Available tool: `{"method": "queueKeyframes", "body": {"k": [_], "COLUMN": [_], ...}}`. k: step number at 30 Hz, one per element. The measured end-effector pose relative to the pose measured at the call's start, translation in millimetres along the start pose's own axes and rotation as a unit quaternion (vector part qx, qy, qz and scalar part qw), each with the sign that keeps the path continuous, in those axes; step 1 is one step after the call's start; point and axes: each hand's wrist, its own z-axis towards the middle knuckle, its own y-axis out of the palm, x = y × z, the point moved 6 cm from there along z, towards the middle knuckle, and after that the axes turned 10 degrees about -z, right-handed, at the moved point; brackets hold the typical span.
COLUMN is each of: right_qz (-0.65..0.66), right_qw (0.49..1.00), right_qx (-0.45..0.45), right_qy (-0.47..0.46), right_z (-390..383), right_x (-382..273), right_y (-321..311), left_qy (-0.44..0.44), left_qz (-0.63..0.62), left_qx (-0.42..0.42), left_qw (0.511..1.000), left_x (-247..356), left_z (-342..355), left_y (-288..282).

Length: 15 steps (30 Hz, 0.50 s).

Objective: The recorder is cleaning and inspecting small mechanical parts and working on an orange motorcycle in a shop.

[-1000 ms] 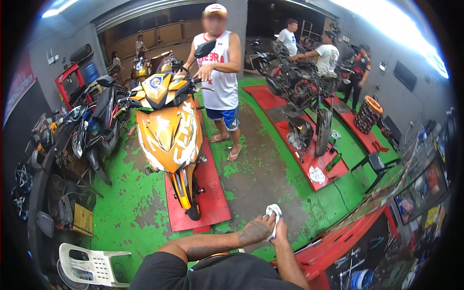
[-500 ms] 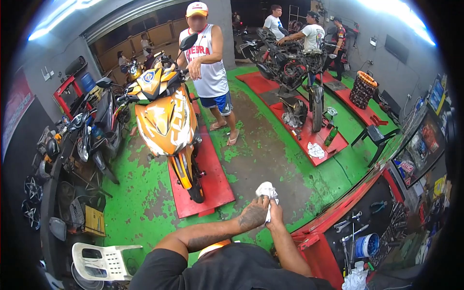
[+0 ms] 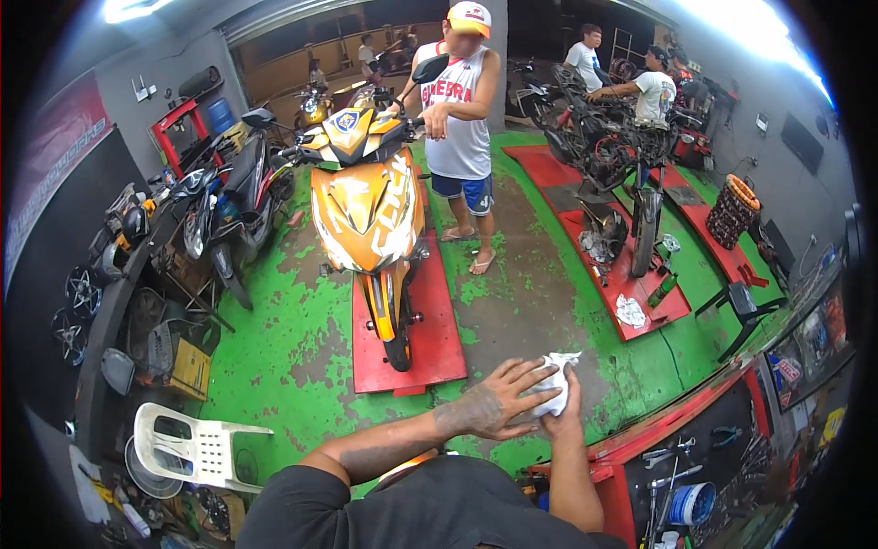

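Observation:
A crumpled white rag (image 3: 552, 384) is held in front of my body, over the floor. My right hand (image 3: 565, 419) grips it from the right, with its palm side partly hidden behind the cloth. My left hand (image 3: 501, 399), dark with smudges or markings on its back and wrist, has its fingers spread. Their tips lie against the rag's left side. Ahead, an orange-and-white scooter (image 3: 368, 215) stands upright on a red platform (image 3: 439, 352).
Beside the scooter a person (image 3: 462, 137) rests a hand near its handlebar. A partly stripped motorcycle (image 3: 613, 151) stands at the right on another red platform, with people behind it. Tools (image 3: 668, 476) fill a red-edged bench at lower right. A white plastic chair (image 3: 197, 444) stands lower left.
My left hand's fingers have opened from a closed grip at the rag and now lie spread against it. Both hands and the rag have shifted rightward in view. The whole view has turned left.

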Motion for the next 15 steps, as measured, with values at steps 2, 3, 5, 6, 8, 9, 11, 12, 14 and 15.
{"method": "queueKeyframes", "body": {"k": [2, 3, 5, 6, 8, 9, 11, 12, 14, 15], "right_qz": [0.064, 0.071, -0.018, -0.102, -0.101, -0.114, -0.085, -0.086, 0.021, 0.038], "right_qw": [0.995, 0.986, 0.990, 0.986, 0.991, 0.991, 0.994, 0.994, 0.994, 0.988], "right_qx": [-0.077, -0.149, -0.130, -0.106, -0.090, -0.067, -0.028, -0.026, -0.077, -0.118], "right_qy": [0.011, -0.007, -0.041, -0.074, -0.021, -0.036, -0.064, -0.066, -0.081, -0.095], "right_z": [-33.6, -43.2, -53.0, -59.6, -63.3, -65.5, -66.9, -64.7, -63.5, -69.0], "right_x": [8.8, 17.2, 21.8, 23.9, 33.4, 32.6, 31.7, 33.9, 36.0, 32.6], "right_y": [80.3, 87.1, 100.5, 101.9, 88.9, 83.3, 74.0, 66.8, 58.0, 70.3], "left_qy": [-0.014, 0.004, 0.098, 0.128, 0.098, 0.111, 0.082, 0.078, 0.070, 0.059], "left_qz": [0.088, 0.054, 0.065, 0.060, 0.048, 0.028, 0.010, -0.004, -0.012, -0.018], "left_qx": [0.062, 0.086, 0.151, 0.157, 0.144, 0.199, 0.198, 0.210, 0.227, 0.244], "left_qw": [0.994, 0.995, 0.981, 0.977, 0.984, 0.973, 0.977, 0.975, 0.971, 0.968], "left_x": [-8.6, -19.6, -29.1, -28.1, -45.8, -36.0, -32.4, -30.5, -26.0, -26.0], "left_z": [-1.2, -9.6, -20.3, -24.8, -24.1, -16.5, -8.2, -4.3, 2.0, 3.3], "left_y": [0.6, 7.1, 4.4, 1.1, 6.0, -5.2, -3.7, -4.9, -7.8, -10.4]}}
